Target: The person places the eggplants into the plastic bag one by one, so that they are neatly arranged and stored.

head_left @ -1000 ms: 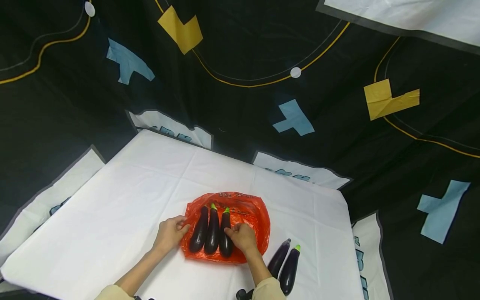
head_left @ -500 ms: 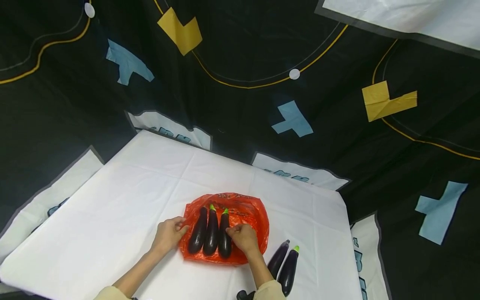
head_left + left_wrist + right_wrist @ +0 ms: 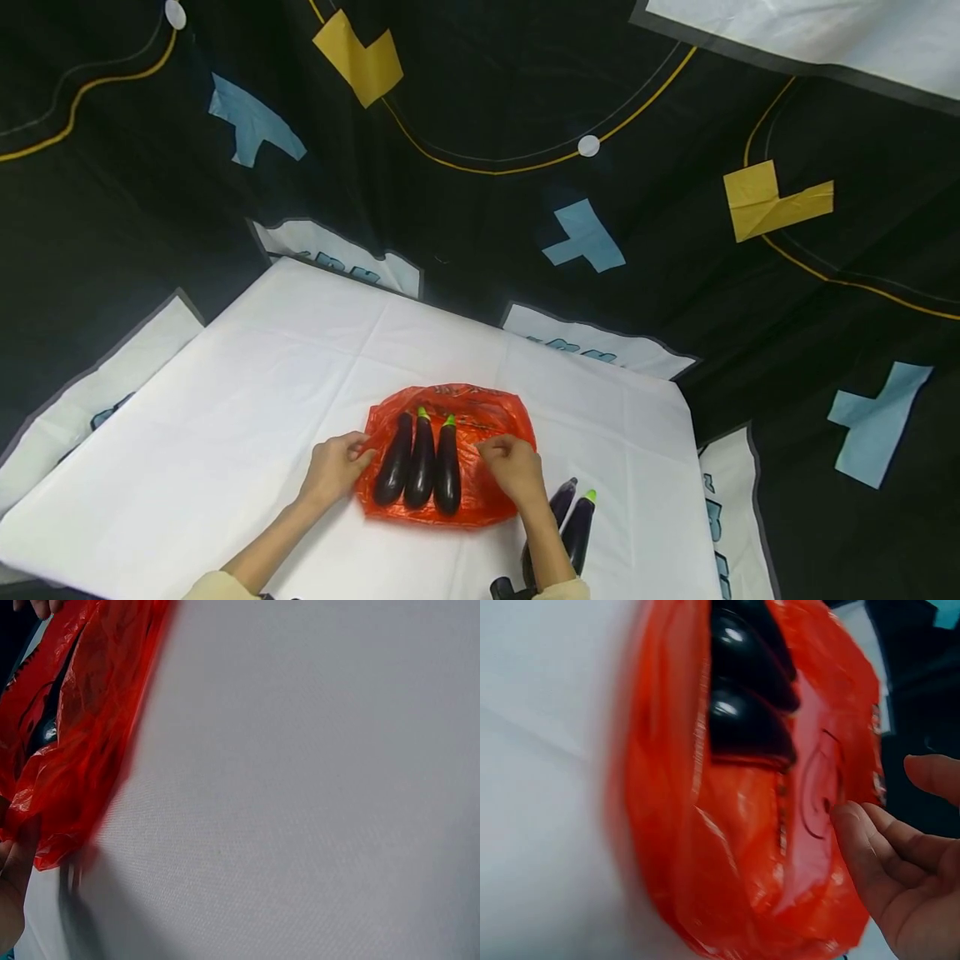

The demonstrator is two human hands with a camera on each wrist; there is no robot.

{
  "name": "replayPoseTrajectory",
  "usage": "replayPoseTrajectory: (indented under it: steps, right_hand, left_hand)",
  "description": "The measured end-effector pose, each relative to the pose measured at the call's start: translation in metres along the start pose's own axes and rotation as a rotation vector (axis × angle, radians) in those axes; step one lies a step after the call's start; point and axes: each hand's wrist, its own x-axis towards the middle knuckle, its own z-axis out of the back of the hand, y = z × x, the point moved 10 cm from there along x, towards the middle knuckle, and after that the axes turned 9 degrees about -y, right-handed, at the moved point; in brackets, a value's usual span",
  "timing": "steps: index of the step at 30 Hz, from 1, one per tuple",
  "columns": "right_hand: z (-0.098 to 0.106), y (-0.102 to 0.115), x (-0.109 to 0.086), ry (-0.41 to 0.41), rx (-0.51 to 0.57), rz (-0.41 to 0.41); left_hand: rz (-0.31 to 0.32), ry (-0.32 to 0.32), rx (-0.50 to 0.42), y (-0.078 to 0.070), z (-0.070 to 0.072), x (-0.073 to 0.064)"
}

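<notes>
A red plastic bag [image 3: 480,500] lies spread on the white table, with three dark eggplants [image 3: 422,467] side by side on it. My left hand [image 3: 334,465] pinches the bag's left edge between thumb and fingers; the left wrist view shows the film bunched at those fingers [image 3: 21,851]. Over the right part of the bag is my right hand [image 3: 517,468], to the right of the eggplants and apart from them. In the right wrist view its thumb and fingers stand apart, with nothing between them. Two more eggplants [image 3: 579,529] lie right of the bag, partly behind my right forearm.
The white table [image 3: 247,400] extends beyond the bag on the left and far sides. Its far edge meets a black curtain [image 3: 465,225] with yellow and blue patches. A small black object [image 3: 504,588] shows by my right sleeve at the bottom.
My right hand has left the rightmost eggplant and moved to the right, its forearm now covering part of the two loose eggplants. The left hand keeps its hold on the bag's edge.
</notes>
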Motion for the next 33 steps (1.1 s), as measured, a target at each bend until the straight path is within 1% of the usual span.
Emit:
replayPoseTrajectory:
  steps: [9,13,16,20,24,30,33]
  right_hand:
    - [0.032,0.000,-0.005,-0.026,-0.007,-0.021]
    - [0.049,-0.004,-0.008,-0.067,-0.011,-0.040]
    - [0.062,-0.013,-0.012,-0.104,-0.008,-0.069]
    - [0.079,-0.030,-0.019,-0.151,-0.011,-0.120]
    - [0.098,-0.051,-0.026,-0.214,-0.040,-0.158]
    - [0.127,-0.086,-0.040,-0.319,-0.120,-0.218]
    - [0.140,-0.107,-0.047,-0.353,-0.166,-0.261]
  left_hand:
    - [0.004,-0.002,0.005,0.001,0.000,0.000]
    - [0.013,0.004,0.003,0.001,-0.001,0.001]
    - [0.017,0.008,0.004,0.001,-0.001,0.001]
    - [0.019,0.011,0.000,0.000,-0.001,0.001]
    - [0.025,0.015,0.000,0.000,-0.001,0.001]
    - [0.036,0.024,-0.001,0.001,-0.001,0.000]
    - [0.045,0.025,-0.010,0.002,-0.001,-0.001]
